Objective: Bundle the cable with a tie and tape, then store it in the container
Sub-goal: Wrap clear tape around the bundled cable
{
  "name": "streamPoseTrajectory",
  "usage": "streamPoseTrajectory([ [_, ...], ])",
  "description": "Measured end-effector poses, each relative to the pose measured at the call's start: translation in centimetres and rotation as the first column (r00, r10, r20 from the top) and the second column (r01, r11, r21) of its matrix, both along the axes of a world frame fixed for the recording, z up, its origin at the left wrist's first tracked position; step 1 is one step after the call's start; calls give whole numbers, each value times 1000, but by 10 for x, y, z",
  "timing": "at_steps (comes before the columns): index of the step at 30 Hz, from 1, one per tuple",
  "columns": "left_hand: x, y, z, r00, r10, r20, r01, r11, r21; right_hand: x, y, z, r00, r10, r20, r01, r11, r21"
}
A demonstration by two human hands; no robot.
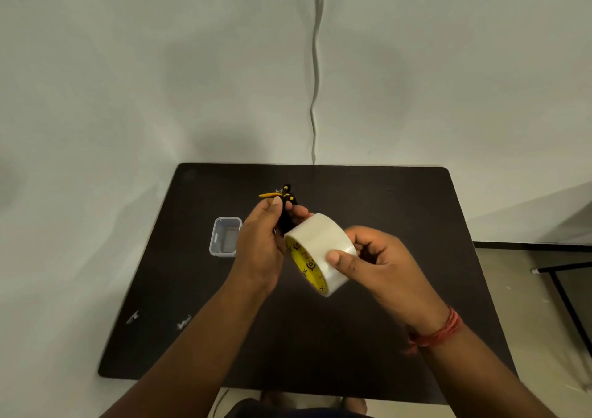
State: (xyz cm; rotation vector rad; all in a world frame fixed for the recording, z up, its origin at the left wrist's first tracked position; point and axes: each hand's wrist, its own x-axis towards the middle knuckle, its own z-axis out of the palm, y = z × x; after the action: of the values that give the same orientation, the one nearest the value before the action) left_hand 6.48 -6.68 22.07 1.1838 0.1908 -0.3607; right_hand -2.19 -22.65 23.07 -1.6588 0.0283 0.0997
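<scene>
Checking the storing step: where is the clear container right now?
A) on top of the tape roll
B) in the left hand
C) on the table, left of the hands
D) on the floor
C: the clear container sits on the dark table, untouched, beside the left hand.

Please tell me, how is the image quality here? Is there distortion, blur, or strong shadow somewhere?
Head view: wide-angle distortion bows the dark table edges; soft, even light, with faint broad shadows on the wall; the black cable bundle in the left hand loses detail against the table; the tape roll in the right hand is sharp; the clear container shows slight glare on its rim.
</scene>
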Motion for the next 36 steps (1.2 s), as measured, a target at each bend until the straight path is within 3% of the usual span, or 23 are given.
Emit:
streamPoseTrajectory([
  [4,-7,-4,17,931,-182,317,103,963,249,-1,4,8,1000,5,4,-5,997,-72],
  [9,-5,-10,20,924,-160,348,84,971,224,0,9,13,998,58,-7,-59,997,-42],
  [12,-3,-11,21,961,-54,270,16,990,141,1,5,14,996,92,-7,-93,994,-63],
  [15,1,-11,22,994,57,90,-51,997,-64,0,0,16,994,112,14,-110,988,-106],
  [19,4,-9,23,985,83,-154,-123,955,-270,0,-1,17,993,111,40,-105,987,-119],
  [22,2,-9,22,957,77,-278,-163,940,-299,-2,-1,18,992,106,68,-100,991,-93],
  [26,-3,-10,23,945,66,-320,-163,943,-289,-4,1,23,991,88,105,-86,996,-28],
  [29,-7,-11,25,956,97,-278,-159,965,-209,-4,4,28,993,32,114,-31,999,-8],
  [36,-16,-11,38,994,50,93,-61,991,121,-5,7,29,990,-131,61,132,991,-7],
])
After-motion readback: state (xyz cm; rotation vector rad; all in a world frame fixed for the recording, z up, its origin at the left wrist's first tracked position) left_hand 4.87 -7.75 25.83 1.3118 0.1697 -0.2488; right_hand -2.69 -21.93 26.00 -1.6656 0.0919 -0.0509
